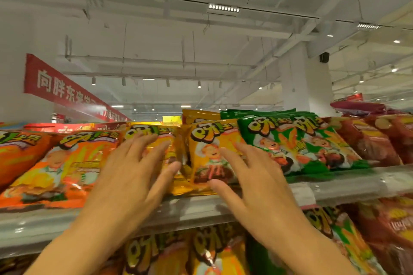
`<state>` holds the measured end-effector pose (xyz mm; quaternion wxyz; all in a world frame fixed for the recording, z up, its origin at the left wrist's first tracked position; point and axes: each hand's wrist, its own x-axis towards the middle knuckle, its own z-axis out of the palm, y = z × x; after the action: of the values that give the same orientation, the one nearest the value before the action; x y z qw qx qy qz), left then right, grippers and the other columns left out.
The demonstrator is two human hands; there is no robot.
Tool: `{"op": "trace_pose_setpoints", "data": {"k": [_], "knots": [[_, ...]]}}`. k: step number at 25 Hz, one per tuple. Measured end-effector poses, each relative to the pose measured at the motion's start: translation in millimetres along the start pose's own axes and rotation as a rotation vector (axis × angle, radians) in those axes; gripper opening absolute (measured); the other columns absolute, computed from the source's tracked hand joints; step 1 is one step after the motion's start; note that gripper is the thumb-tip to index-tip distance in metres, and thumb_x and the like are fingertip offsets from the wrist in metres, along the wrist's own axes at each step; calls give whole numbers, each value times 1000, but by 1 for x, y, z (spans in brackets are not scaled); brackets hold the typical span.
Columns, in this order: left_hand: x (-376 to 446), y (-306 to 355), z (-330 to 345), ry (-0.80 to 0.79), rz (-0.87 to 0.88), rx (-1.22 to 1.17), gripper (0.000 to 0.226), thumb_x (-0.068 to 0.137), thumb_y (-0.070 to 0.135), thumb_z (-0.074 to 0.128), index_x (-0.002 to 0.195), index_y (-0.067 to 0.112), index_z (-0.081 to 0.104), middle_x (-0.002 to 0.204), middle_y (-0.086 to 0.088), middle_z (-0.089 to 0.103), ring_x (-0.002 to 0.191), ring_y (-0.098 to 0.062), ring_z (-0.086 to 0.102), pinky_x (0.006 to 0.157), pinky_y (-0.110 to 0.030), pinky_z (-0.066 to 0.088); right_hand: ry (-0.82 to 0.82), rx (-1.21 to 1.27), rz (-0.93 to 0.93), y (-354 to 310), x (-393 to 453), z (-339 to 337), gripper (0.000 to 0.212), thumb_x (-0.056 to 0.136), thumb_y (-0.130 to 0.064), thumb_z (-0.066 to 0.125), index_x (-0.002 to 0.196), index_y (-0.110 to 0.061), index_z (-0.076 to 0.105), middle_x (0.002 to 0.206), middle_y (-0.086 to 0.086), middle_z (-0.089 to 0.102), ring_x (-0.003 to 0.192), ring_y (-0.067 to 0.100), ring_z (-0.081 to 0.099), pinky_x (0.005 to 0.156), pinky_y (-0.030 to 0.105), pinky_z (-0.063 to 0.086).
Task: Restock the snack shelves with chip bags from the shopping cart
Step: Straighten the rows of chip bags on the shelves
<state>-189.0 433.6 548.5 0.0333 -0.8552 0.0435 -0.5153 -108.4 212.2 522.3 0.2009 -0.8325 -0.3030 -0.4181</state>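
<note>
Two yellow chip bags stand side by side on the top shelf (348,187). My left hand (134,169) lies flat with fingers spread on the left yellow bag (163,140). My right hand (250,176) rests with fingers apart on the right yellow bag (207,152), thumb at its lower edge. Neither hand grips a bag. Orange bags (73,163) sit to the left and green bags (297,145) to the right. The shopping cart is out of view.
Dark red bags (375,140) fill the shelf's right end. The lower shelf holds more yellow bags (178,252), green and red bags. A red banner (60,89) hangs at the left, and a white pillar (304,82) rises behind the shelf.
</note>
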Motion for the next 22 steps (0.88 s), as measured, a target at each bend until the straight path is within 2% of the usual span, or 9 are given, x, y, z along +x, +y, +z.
{"op": "trace_pose_setpoints", "data": {"k": [2,5,8,10,12,14,16,18,22], "knots": [[11,55,17,-17,91,-48,66,97,60,29,141,21,59,148,-4,53,143,-29,42,114,-52,38,-102,-66,-3,43,-5,-8,71,95,-72,23,158,-42,9,167,-14,6,153,10,1,127,42,2],[26,114,48,-168,72,-101,74,91,71,10,155,40,32,165,15,23,155,-8,6,126,-40,16,-248,5,-157,85,-12,-12,67,98,-60,35,158,-40,14,167,-19,5,153,3,-1,126,39,-8],[31,139,75,-256,16,-55,77,85,77,-5,155,51,13,165,25,4,152,1,-14,127,-38,1,-100,104,-135,124,-17,-22,60,97,-63,39,153,-45,27,162,-21,16,151,3,1,127,37,2],[35,156,88,-270,8,-19,73,84,78,-8,153,56,4,165,26,-5,150,1,-22,126,-38,-7,-52,62,-34,154,-21,-27,66,95,-68,36,155,-47,16,166,-14,6,153,9,-5,125,38,-2],[40,169,97,-276,7,26,70,84,79,-11,151,59,-3,163,28,-13,149,0,-27,124,-38,-15,-126,17,24,176,-22,-26,72,95,-71,32,157,-46,5,168,-7,1,155,14,-4,126,43,-6],[42,180,106,-311,29,55,70,84,80,-13,150,60,-2,164,28,-7,151,0,-19,123,-43,-18,-204,20,-16,189,-25,-24,72,95,-70,31,157,-48,1,168,-9,10,155,11,5,126,48,-6],[40,184,112,-304,68,75,70,89,77,-8,152,54,14,164,23,15,154,-4,8,123,-53,-13,-202,20,-67,198,-27,-22,69,96,-68,31,156,-49,3,167,-10,16,155,11,8,126,47,-5],[37,182,116,-244,88,64,66,98,71,8,151,44,36,157,15,40,146,-11,39,122,-61,1,-163,51,-76,208,-29,-22,67,96,-68,30,156,-50,5,168,-8,16,155,15,7,127,45,0],[35,180,122,-215,145,134,62,99,63,21,147,36,49,150,8,52,137,-18,52,120,-65,10,-192,-44,-73,223,-26,-25,67,97,-68,26,157,-41,18,165,-7,27,153,15,14,125,49,8]]}}
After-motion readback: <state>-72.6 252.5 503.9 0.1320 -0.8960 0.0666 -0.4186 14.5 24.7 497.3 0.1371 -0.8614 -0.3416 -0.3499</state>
